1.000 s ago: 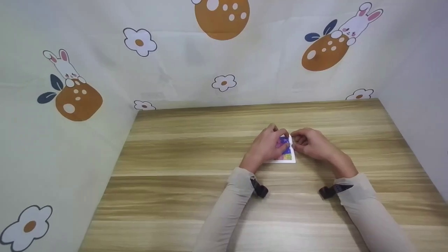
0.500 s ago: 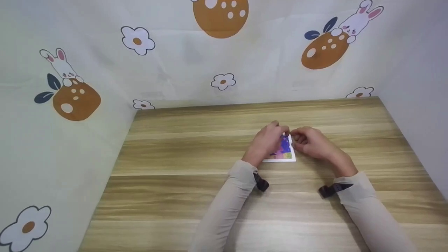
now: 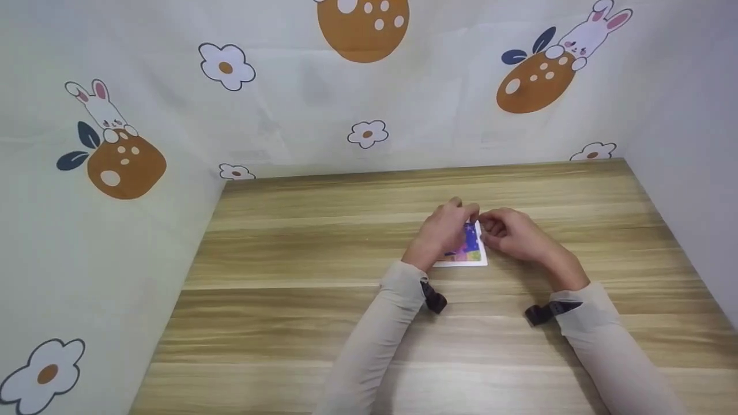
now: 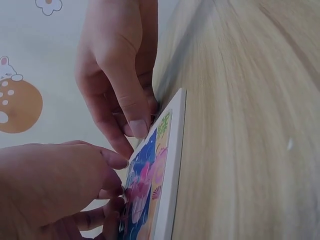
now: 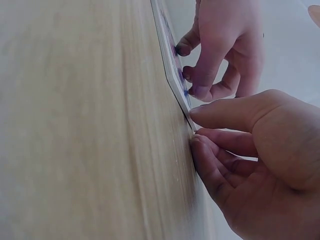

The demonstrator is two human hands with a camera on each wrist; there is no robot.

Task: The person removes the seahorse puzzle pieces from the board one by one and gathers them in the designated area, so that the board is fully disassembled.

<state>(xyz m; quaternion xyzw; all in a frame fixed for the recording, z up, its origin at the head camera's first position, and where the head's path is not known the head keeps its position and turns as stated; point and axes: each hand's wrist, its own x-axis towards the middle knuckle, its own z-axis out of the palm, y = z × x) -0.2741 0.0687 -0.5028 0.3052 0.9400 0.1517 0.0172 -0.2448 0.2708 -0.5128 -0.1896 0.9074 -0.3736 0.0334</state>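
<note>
A small flat picture board (image 3: 474, 255) with a white frame lies on the wooden table. Its glossy printed face (image 4: 159, 167) is blue, pink and yellow. My left hand (image 3: 441, 231) is over its left and far part, covering much of the print, with bent fingertips touching the face. In the right wrist view, those left fingertips (image 5: 184, 49) stand a little apart on the surface. Beside the right edge, my right hand (image 3: 516, 235) pinches the frame near its far right corner between thumb (image 5: 210, 115) and curled fingers.
The wood-grain table (image 3: 288, 259) extends around the board on all sides. Behind it hangs a pale cloth (image 3: 300, 104) printed with rabbits, oranges and flowers, which also covers the left side. Both wrists carry a small black camera (image 3: 435, 298).
My left hand has shifted slightly away from me; its thumb no longer lies across the right of the print, so more of the picture shows. My right hand stays at the edge.
</note>
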